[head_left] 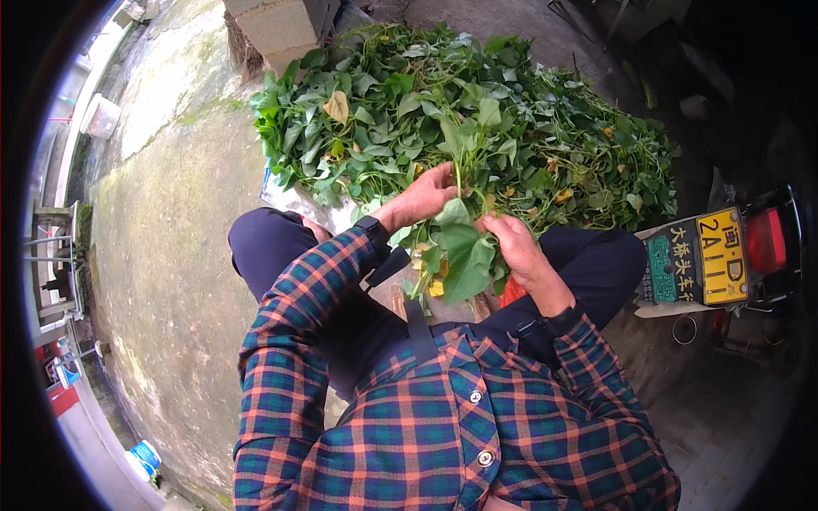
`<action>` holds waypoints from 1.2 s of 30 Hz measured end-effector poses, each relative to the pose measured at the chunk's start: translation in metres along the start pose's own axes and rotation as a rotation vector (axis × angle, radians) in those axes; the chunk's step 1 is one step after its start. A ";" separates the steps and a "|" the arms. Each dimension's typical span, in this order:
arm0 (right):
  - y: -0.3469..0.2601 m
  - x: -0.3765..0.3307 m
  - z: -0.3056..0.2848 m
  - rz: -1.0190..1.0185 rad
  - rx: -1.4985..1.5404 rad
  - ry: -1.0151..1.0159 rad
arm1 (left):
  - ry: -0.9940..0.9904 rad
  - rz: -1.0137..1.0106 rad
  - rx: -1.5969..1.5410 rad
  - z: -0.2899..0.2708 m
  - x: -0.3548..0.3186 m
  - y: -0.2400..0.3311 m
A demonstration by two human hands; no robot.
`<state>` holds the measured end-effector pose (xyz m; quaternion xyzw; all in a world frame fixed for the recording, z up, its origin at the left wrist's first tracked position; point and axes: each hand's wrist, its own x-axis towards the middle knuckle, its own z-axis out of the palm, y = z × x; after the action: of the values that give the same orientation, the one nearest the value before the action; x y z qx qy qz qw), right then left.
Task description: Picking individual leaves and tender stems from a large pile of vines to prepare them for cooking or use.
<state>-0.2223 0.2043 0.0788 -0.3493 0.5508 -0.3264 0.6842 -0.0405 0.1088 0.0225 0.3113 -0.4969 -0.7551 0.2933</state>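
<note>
Gripping a leafy stem (457,183), the left hand (422,198) pinched shut; the right hand (511,243) clutched a leaf bunch (460,255); most of the greens pile (477,119) at upper centre seemingly remained unsorted.

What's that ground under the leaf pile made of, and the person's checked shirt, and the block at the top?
The ground looks like rough concrete: grey, matte, with greenish moss stains. The shirt seems woven cloth, perhaps cotton flannel: soft folds, plaid weave, buttons. The block looks like a pale cement brick, grainy and dull. The leaf pile is fresh plant matter, green with some yellowed leaves.
</note>
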 end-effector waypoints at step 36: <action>-0.057 0.011 -0.005 -0.435 -1.550 0.389 | 0.286 0.213 0.982 0.008 -0.012 -0.017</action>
<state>-0.2289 0.1641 0.1197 -0.7581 0.6481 -0.0340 0.0635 -0.0410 0.1278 0.0117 0.4599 -0.7764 -0.3489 0.2528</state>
